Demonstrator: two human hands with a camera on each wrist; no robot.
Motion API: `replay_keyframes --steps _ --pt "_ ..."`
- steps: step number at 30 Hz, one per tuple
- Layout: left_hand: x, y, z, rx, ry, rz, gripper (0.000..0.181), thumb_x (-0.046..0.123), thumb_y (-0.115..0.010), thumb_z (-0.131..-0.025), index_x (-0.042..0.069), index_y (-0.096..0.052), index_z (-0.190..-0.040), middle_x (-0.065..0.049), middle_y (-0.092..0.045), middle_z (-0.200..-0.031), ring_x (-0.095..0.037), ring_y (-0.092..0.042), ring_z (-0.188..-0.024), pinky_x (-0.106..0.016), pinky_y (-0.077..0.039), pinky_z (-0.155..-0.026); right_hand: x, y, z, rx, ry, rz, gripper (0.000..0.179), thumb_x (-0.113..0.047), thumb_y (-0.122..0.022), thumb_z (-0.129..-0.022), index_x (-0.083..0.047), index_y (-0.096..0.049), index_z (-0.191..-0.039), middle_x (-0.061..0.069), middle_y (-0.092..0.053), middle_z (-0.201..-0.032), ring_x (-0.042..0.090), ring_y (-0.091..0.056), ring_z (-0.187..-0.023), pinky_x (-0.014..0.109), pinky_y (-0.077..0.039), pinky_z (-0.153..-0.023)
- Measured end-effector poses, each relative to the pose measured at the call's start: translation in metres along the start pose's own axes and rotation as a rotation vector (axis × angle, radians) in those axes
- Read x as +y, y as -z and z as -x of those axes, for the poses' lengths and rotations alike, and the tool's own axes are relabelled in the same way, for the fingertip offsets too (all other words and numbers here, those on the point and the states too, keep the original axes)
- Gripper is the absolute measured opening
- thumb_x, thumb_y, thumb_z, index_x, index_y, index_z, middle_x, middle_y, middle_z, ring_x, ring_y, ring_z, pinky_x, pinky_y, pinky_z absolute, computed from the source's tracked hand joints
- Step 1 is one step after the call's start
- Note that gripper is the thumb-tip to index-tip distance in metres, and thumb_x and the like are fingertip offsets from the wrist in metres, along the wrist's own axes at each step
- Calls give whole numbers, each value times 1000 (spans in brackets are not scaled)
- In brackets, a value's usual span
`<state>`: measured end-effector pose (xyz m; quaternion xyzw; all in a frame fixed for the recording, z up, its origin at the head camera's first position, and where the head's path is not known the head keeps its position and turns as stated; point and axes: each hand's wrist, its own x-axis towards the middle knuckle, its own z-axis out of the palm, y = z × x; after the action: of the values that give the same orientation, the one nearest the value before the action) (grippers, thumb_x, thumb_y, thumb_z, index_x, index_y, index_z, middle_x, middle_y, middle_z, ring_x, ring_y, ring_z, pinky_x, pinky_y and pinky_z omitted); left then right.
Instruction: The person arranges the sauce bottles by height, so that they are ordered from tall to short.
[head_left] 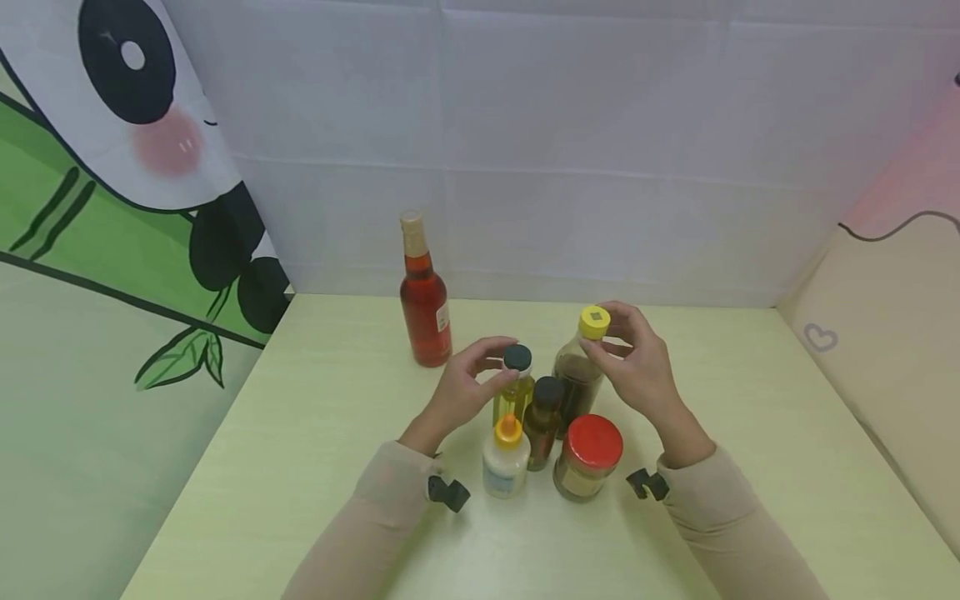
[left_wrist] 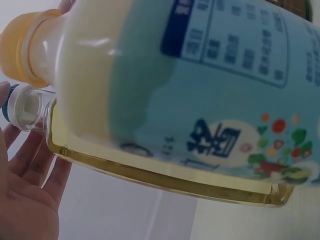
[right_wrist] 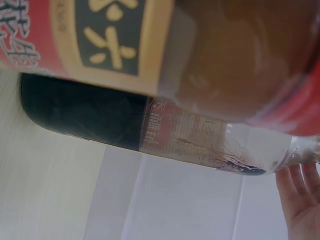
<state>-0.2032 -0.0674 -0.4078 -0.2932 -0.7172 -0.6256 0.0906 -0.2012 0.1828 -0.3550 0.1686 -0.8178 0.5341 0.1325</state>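
My left hand [head_left: 476, 379] curls its thumb and fingers round the neck of an oil bottle [head_left: 504, 402] with a dark green cap. In the left wrist view the same oil bottle [left_wrist: 165, 175] appears behind a squeeze bottle [left_wrist: 150, 75]. My right hand [head_left: 641, 367] holds a bottle of dark liquid [head_left: 577, 379] near its yellow cap. Its partly dark-filled body [right_wrist: 85, 112] shows in the right wrist view, behind a jar [right_wrist: 215, 60]. Between the two held bottles stands a small brown bottle [head_left: 542, 425] with a black cap.
A tall bottle of red liquid [head_left: 426, 312] stands upright farther back on the light table [head_left: 300, 433]. Nearest the person are the white squeeze bottle [head_left: 506, 462], orange-tipped, and the red-lidded jar [head_left: 588, 458]. A pale sheet [head_left: 570, 167] closes off the back.
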Motion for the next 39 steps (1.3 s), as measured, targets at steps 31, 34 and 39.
replay_keyframes --steps 31,34,39 --pt "17 -17 -10 46 6 -84 35 -6 -66 -87 -11 -54 -120 -23 -63 -111 -36 -61 -102 -43 -50 -93 9 8 -11 36 66 -19 48 5 -74 -83 4 -53 -126 15 -61 -115 13 -59 -99 17 -51 -81" --pt "32 -17 -10 40 6 -93 32 -6 -65 -88 -11 -54 -118 -24 -63 -109 -38 -61 -100 -43 -50 -92 9 9 -12 36 73 -14 48 5 -74 -82 4 -53 -125 15 -62 -115 6 -59 -97 17 -51 -80" --pt "33 -18 -12 29 13 -107 33 -7 -65 -88 -11 -54 -119 -25 -63 -108 -40 -61 -100 -46 -50 -92 10 11 -13 30 77 -22 47 5 -75 -81 4 -54 -124 15 -62 -114 6 -59 -97 18 -52 -80"
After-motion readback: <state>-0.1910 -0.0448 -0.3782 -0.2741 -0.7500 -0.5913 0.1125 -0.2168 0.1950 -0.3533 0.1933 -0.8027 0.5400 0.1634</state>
